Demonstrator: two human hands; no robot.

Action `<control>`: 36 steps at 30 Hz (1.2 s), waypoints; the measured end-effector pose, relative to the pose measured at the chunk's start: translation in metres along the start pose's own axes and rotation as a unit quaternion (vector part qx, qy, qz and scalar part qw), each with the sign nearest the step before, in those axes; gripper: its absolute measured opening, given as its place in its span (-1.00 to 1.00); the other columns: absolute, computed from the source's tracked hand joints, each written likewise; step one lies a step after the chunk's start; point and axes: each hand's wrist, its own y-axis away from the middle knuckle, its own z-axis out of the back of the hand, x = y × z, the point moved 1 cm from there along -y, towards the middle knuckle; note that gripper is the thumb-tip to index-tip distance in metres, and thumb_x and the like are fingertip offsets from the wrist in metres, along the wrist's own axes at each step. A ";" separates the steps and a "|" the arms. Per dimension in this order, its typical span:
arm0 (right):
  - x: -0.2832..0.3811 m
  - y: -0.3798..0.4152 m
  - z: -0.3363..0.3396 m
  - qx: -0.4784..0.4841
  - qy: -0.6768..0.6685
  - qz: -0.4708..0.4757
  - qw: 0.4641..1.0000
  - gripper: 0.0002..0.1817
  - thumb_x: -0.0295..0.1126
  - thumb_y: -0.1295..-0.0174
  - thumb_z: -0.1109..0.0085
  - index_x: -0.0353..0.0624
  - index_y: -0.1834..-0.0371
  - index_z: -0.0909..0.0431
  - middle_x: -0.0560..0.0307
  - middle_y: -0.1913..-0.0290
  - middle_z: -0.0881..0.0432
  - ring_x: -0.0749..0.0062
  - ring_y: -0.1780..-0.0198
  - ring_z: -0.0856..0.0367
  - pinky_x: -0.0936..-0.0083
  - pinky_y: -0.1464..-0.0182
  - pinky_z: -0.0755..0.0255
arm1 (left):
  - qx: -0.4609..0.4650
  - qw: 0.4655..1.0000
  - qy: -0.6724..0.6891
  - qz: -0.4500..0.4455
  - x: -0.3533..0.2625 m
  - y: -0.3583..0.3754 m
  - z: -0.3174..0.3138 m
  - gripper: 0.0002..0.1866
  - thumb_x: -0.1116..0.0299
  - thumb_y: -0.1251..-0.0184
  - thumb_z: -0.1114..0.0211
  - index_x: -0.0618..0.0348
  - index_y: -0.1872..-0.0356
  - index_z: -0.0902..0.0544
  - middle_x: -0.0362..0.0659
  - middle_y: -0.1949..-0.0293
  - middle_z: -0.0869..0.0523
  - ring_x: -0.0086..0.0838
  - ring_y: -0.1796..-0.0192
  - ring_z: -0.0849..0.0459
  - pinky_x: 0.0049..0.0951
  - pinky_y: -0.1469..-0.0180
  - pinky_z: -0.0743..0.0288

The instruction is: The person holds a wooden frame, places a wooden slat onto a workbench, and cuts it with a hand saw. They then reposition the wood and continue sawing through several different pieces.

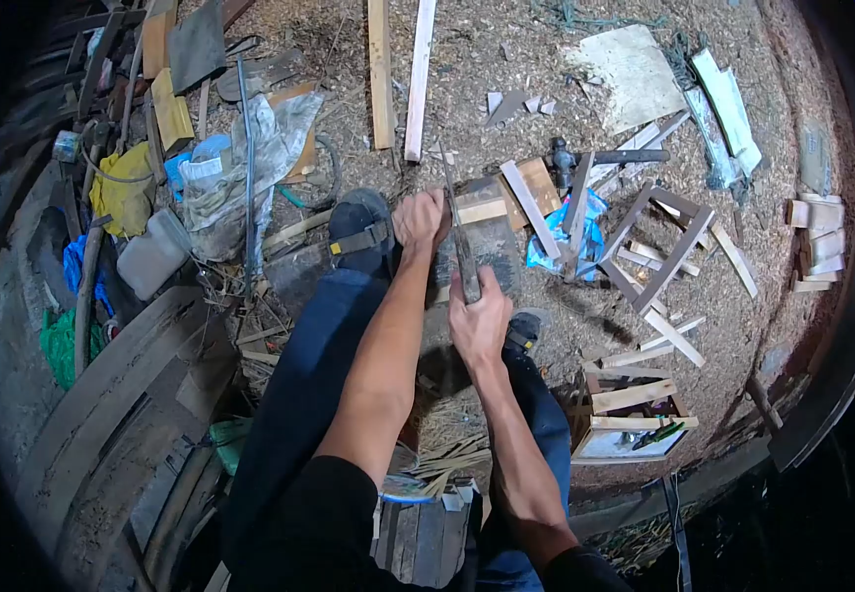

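Note:
My right hand (480,326) is wrapped round the handle end of a handsaw (461,247), seen nearly edge-on with its narrow blade pointing away from me. Just left of the blade, my left hand (420,219) is closed and pressed down on a pale wooden strip (484,210), which shows again to the right of the blade. The strip lies over a dark block (492,255) between my feet. My left sandalled foot (358,232) is right beside the left hand. What lies under the left fingers is hidden.
A hammer (610,157), a small wooden frame (679,247) and loose strips lie to the right. A box of wood pieces (635,422) stands nearer. Two long battens (380,79) lie ahead. At left are a plastic jug (153,254) and yellow cloth (124,187). Shavings cover the ground.

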 end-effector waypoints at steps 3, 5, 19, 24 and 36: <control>-0.022 0.005 0.001 0.025 -0.003 0.008 1.000 -0.77 -0.32 -0.25 -0.22 -0.28 0.28 -0.47 -0.36 0.47 -0.59 -0.31 0.31 -0.61 0.12 0.35 -0.46 | -0.040 0.999 -0.006 -0.001 -0.005 0.002 0.002 -0.42 0.05 -0.42 0.09 0.31 0.53 -0.73 0.23 0.46 -0.70 0.12 0.35 -0.72 -0.01 0.18 -0.59; -0.026 0.006 -0.002 0.014 -0.021 0.002 1.000 -0.76 -0.30 -0.24 -0.22 -0.28 0.26 -0.48 -0.35 0.46 -0.60 -0.32 0.29 -0.61 0.08 0.32 -0.46 | -0.068 0.998 -0.015 0.003 -0.006 0.007 0.001 -0.41 0.07 -0.41 0.10 0.29 0.59 -0.72 0.19 0.48 -0.70 0.07 0.39 -0.73 -0.04 0.23 -0.62; 0.024 0.058 0.028 -0.027 -0.056 0.076 0.995 -0.81 -0.44 -0.12 -0.24 -0.21 0.33 -0.41 -0.23 0.55 -0.52 -0.21 0.49 -0.56 0.16 0.43 -0.44 | 0.181 0.981 -0.031 0.063 -0.011 0.004 0.023 -0.70 0.20 -0.37 -0.14 0.18 0.05 -0.58 0.14 0.04 -0.65 0.00 -0.02 -0.61 -0.07 -0.06 -0.44; -0.001 0.041 0.041 -0.028 -0.047 0.040 0.998 -0.82 -0.44 -0.17 -0.21 -0.24 0.32 -0.40 -0.19 0.57 -0.49 -0.19 0.50 -0.52 0.24 0.41 -0.41 | 0.014 0.984 0.109 -0.141 -0.004 0.029 0.043 -0.74 0.25 -0.37 -0.16 0.21 0.08 -0.57 0.07 0.09 -0.62 0.00 -0.02 -0.57 -0.09 -0.09 -0.43; -0.027 0.034 0.041 0.014 -0.019 0.052 0.998 -0.76 -0.41 -0.20 -0.21 -0.30 0.38 -0.34 -0.22 0.53 -0.42 -0.13 0.50 -0.27 0.27 0.36 -0.38 | -0.055 0.972 0.064 -0.217 0.006 0.052 0.047 -0.69 0.36 -0.26 -0.26 0.17 -0.01 -0.57 0.00 0.09 -0.63 -0.05 -0.01 -0.58 -0.16 -0.09 -0.46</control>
